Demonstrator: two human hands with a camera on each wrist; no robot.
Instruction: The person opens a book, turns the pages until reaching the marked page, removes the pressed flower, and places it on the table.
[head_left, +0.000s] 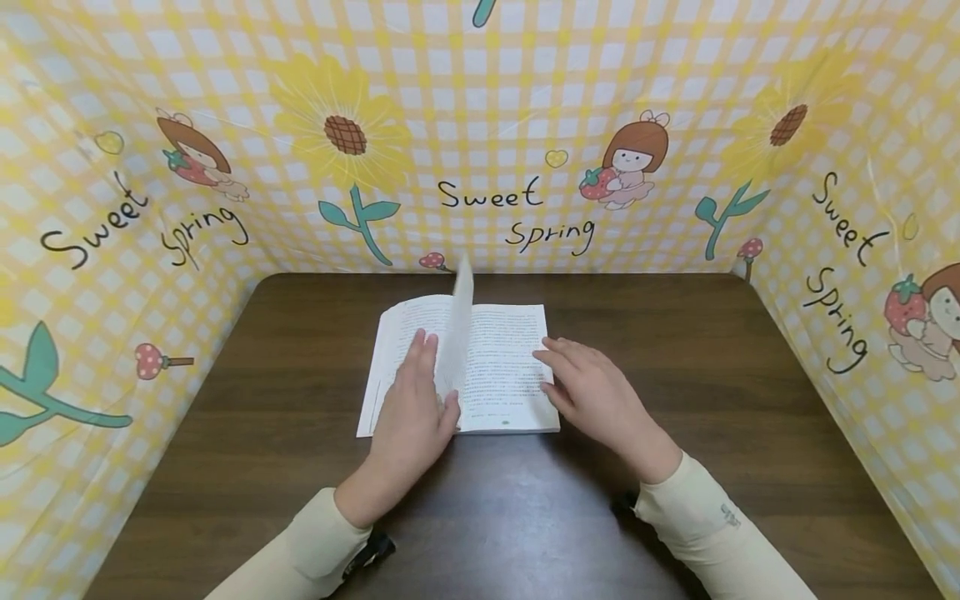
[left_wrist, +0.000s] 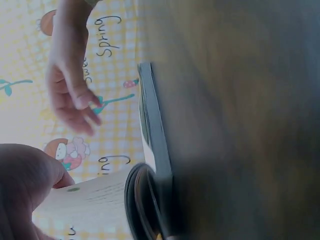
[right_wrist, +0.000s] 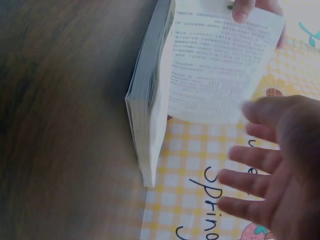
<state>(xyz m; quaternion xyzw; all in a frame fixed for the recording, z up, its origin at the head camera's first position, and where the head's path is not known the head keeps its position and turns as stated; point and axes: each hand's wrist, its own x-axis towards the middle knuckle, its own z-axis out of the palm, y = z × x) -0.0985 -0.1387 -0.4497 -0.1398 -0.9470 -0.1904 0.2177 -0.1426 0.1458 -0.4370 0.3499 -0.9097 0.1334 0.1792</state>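
Observation:
An open book point(head_left: 506, 358) with printed pages lies on the table, and a single page point(head_left: 459, 321) stands up near its middle. My left hand point(head_left: 411, 408) is over the left half, its fingers extended. In the right wrist view, the left thumb point(right_wrist: 240, 15) lies on one face of the raised page point(right_wrist: 215, 65) and other fingers show behind it, so the hand pinches the page near its lower corner. My right hand point(head_left: 592, 387) hovers by the book's right edge, fingers spread and loosely bent, holding nothing.
The dark wooden table point(head_left: 262, 467) surrounds the book. A yellow checkered cloth point(head_left: 480, 108) with flowers and lettering stands as walls at the back and both sides. Dark straps point(head_left: 367, 554) show at the sleeve cuffs.

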